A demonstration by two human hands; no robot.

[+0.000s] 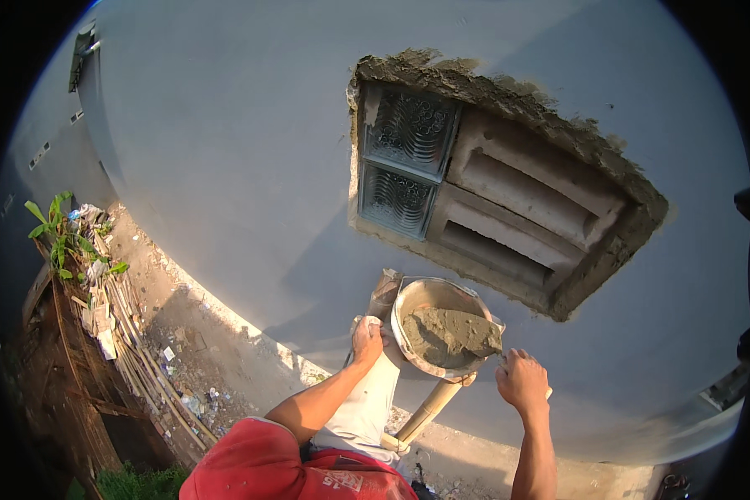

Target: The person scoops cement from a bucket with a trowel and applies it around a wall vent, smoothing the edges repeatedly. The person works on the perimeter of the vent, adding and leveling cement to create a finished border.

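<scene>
A round bucket of wet grey-brown mortar stands in front of me against the wall, on or beside bamboo poles. My right hand, at the bucket's right side, is closed round the handle of a trowel. Its blade lies in the mortar by the right rim, loaded or smeared with it. To the left of the bucket, my left hand is closed by my knee, close to the rim. What its fingers grip is hidden.
The grey wall has an opening with rough mortar edges, two glass blocks and slotted vent blocks. A bamboo pole stands below the bucket. Far below left lie bamboo sticks, litter and a green plant.
</scene>
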